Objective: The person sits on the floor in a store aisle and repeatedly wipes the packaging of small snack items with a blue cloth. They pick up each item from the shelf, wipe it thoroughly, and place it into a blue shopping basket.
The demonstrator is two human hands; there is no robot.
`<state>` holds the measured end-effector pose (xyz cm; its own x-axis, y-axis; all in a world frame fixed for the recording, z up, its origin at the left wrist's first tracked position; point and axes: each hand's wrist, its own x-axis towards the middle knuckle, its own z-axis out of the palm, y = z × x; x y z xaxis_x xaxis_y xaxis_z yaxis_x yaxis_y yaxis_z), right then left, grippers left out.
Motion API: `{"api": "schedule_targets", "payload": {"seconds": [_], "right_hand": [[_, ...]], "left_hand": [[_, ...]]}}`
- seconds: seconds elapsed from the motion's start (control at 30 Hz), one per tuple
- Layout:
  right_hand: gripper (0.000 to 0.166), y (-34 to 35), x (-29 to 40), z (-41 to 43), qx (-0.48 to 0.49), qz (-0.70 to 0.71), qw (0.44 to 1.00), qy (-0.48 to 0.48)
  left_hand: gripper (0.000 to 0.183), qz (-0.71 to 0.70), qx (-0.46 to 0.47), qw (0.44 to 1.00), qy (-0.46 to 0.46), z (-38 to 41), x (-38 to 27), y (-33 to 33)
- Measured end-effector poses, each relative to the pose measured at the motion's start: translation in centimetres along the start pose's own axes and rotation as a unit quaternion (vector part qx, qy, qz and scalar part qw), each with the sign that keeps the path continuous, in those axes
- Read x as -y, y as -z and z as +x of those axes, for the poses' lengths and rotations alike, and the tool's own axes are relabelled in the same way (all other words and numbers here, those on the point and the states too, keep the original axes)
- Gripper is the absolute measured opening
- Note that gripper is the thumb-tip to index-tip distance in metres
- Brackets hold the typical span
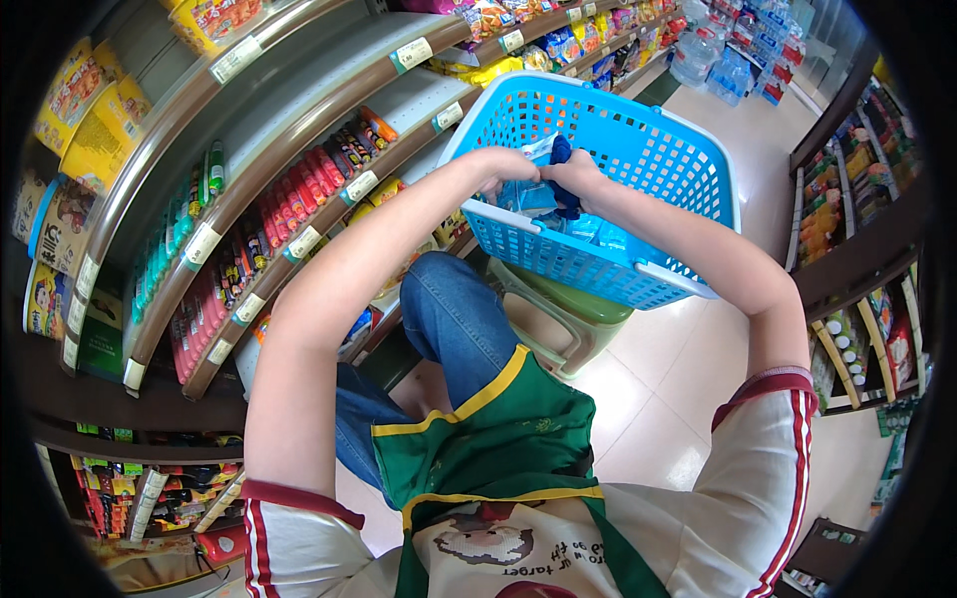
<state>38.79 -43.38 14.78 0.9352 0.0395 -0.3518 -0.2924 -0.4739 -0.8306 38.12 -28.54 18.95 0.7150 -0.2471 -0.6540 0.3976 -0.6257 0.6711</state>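
Both hands are over a blue plastic shopping basket (591,258) with a pale rim. My left hand (512,168) is on a blue-and-white plastic packet (533,196), which shows above and below the hand; some of its fingers are hidden. Close beside it, my right hand (579,176) grips a dark blue cloth-like item (566,200). The two hands nearly touch. More light blue packets (598,230) lie in the bottom of the basket. Beneath the basket is a green-topped plastic stool (572,295).
Curved shelves (329,97) run along the left, holding rows of wrapped sausages (299,187) and yellow noodle tubs (105,134). Bottled water (706,56) is stacked at the far end of the aisle. Shelves of drinks (860,172) line the right. My knee (460,321) is near the stool.
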Motion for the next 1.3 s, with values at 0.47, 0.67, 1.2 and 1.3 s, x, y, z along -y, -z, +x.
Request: {"api": "schedule_targets", "payload": {"seconds": [0.47,0.67,1.2,1.3], "right_hand": [[0.053,5.6,1.7,-2.8,0.037,-0.131,0.979,0.149],[0.049,8.0,6.4,-17.2,-0.009,-0.017,0.929,0.370],[0.034,-29.9,-3.3,-22.4,0.446,0.038,0.839,0.310],[0.036,-39.9,-9.2,-17.1,0.444,-0.057,0.825,0.346]], "left_hand": [[0.054,0.376,-0.180,0.882,-0.221,-4.0,1.4,-1.7],[0.045,0.395,-0.461,0.585,-0.538,-16.7,4.3,-3.7],[0.040,0.088,-0.280,0.956,-0.012,-20.8,41.9,-8.5],[0.030,0.193,-0.272,0.928,0.164,-21.4,48.0,-8.1]]}}
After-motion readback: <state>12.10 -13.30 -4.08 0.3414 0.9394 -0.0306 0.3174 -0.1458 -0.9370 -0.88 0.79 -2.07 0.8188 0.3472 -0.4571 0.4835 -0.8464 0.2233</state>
